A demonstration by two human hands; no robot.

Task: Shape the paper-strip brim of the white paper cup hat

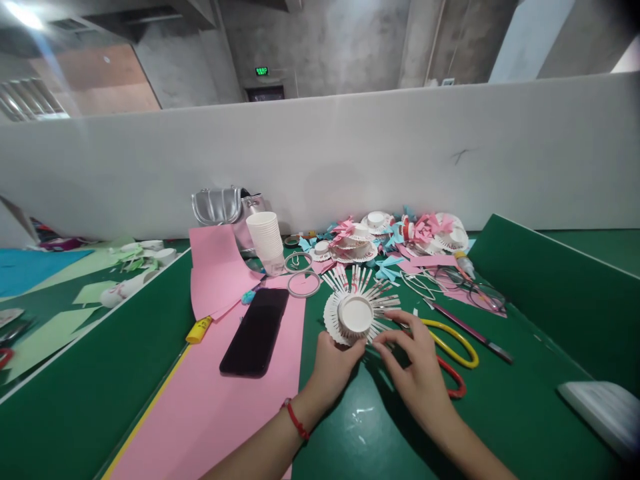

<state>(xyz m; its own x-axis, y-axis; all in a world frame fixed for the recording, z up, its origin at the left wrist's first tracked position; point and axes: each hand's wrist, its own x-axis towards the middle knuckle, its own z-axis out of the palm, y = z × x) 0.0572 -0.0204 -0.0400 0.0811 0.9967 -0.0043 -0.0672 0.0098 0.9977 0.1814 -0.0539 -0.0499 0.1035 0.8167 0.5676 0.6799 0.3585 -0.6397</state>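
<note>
A white paper cup [356, 313] has its wall cut into many strips, which fan out round its base like rays. The strips on its left are curled into a scalloped rim, while those at the top and right stick out straight. My left hand [336, 363] is closed on the near left edge of the cup, thumb against the strips. At the near right side, my right hand [413, 347] pinches a strip between thumb and finger. Beside that hand lie scissors with a yellow handle loop [457, 343] and a red handle loop [453, 380]; their blades are hidden.
Left of the cup, a black phone [256, 332] lies on pink paper [200, 413]. Behind stand stacked paper cups [267, 233], a silver bag [219, 205] and finished-looking cup flowers [355, 243]. A purple pen [473, 332] and glasses [475, 293] lie right. Green dividers [560, 287] flank the table.
</note>
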